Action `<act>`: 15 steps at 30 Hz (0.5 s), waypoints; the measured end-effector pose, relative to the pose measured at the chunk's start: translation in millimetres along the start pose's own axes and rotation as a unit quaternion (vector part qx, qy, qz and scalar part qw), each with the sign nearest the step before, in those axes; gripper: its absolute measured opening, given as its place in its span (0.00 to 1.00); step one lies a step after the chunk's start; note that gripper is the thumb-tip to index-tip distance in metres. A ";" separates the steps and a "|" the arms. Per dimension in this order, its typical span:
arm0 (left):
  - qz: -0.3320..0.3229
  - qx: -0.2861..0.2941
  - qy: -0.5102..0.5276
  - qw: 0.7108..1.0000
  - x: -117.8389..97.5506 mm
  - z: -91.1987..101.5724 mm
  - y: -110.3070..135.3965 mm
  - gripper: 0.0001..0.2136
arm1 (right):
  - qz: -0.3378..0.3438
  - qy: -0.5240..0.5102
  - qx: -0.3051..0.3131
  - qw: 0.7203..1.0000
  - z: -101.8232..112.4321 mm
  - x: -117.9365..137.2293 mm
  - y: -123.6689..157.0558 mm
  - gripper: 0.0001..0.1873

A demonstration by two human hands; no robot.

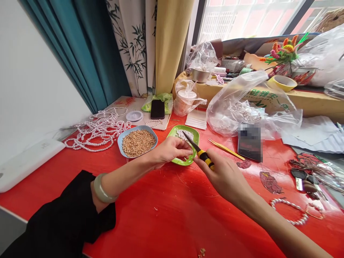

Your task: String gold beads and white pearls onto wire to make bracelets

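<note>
My right hand [221, 172] is closed around the black and yellow handles of needle-nose pliers [203, 155], whose dark, thin jaws point up and to the left. Over the near left part of a green dish [197, 138], my left hand [172, 149] has its thumb and fingertips pinched together. Whatever lies in that pinch is too small to make out. Pale pearl beads [185, 134] lie in the green dish, partly behind the pliers. Just left of my left hand stands a blue-grey dish [120, 146] filled with small gold beads [138, 142].
Pearl strands [94, 130] are heaped at the left. Gold tweezers [227, 149] and a phone [249, 142] lie right of the green dish, below a plastic bag [228, 107]. A pearl bracelet [288, 206] lies near my right forearm. Another phone [157, 109] sits farther back.
</note>
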State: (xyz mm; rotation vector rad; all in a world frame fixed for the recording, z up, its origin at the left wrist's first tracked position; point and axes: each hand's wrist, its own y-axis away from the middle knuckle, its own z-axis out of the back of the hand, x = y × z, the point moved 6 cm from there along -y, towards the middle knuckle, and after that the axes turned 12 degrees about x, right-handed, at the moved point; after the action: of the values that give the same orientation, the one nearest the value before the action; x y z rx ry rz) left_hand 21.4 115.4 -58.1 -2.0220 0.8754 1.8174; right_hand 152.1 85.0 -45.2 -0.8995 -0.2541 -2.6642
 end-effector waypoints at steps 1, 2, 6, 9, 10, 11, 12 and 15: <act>0.002 0.005 0.005 1.000 0.9 -0.1 0.4 0.03 | 0.010 -0.024 0.020 0.999 -0.7 0.1 -1.2 0.14; 0.001 0.011 0.014 1.000 1.4 -0.3 0.7 0.03 | 0.021 -0.050 0.040 0.998 -1.0 0.6 -2.3 0.14; -0.016 0.004 0.042 0.999 1.3 0.5 2.3 0.04 | 0.051 -0.145 0.084 0.985 1.4 2.0 -3.8 0.06; -0.034 0.001 0.036 0.999 -1.7 -0.8 3.6 0.03 | 0.054 -0.194 0.100 0.974 2.5 2.4 -1.5 0.02; -0.042 0.005 0.034 0.999 -3.4 -1.9 4.1 0.03 | 0.053 -0.207 0.105 0.971 2.8 3.0 -0.1 0.02; -0.051 0.010 0.034 0.998 -5.5 -3.1 4.7 0.03 | 0.052 -0.219 0.111 0.968 3.0 3.9 1.5 0.03; -0.060 0.013 0.034 0.998 -7.7 -4.2 5.5 0.03 | 0.051 -0.229 0.117 0.965 3.2 5.1 3.2 0.03; -0.076 0.014 0.026 0.997 -13.5 -6.3 8.1 0.03 | 0.046 -0.253 0.131 0.957 4.6 9.7 8.0 0.04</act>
State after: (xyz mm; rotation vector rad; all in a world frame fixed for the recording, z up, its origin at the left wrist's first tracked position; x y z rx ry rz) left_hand 21.2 108.8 -42.5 -2.0656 0.7350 1.6696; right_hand 150.2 76.4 -35.1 -1.4450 -0.6466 -2.2027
